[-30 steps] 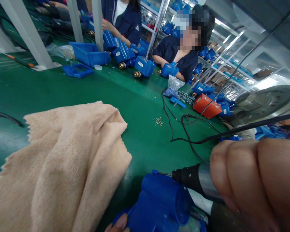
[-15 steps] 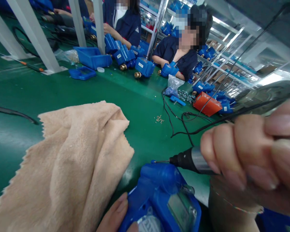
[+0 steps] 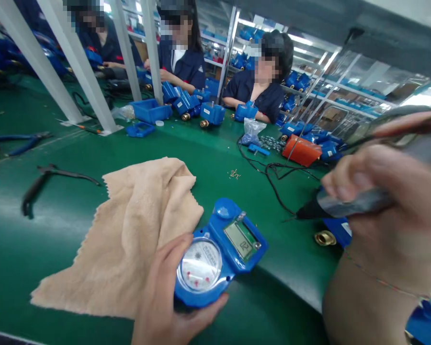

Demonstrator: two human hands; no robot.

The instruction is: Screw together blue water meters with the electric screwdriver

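Note:
A blue water meter (image 3: 233, 275) with a round dial and a small lit display is gripped at its lower left by my left hand (image 3: 165, 292). Its face is turned up toward me, near the front of the green bench. My right hand (image 3: 384, 191) is closed around a grey electric screwdriver (image 3: 359, 203), its thin bit pointing left, well to the right of the meter and apart from it. Left of the meter lies a crumpled beige cloth (image 3: 129, 239). Beyond the meter, several tiny brass screws (image 3: 234, 174) lie loose on the bench.
Black pliers (image 3: 39, 184) and blue-handled pliers (image 3: 25, 140) lie at the left. A blue bin (image 3: 153, 112), a red-orange box (image 3: 301, 150) and black cable (image 3: 269, 184) sit farther back. Another meter with a brass fitting (image 3: 325, 238) is under my right hand. Co-workers (image 3: 255, 88) sit opposite.
My right hand has drawn the screwdriver away to the right, off the meter. The meter is now tilted face-up in my left hand, and its dial and display show fully. The view has shifted.

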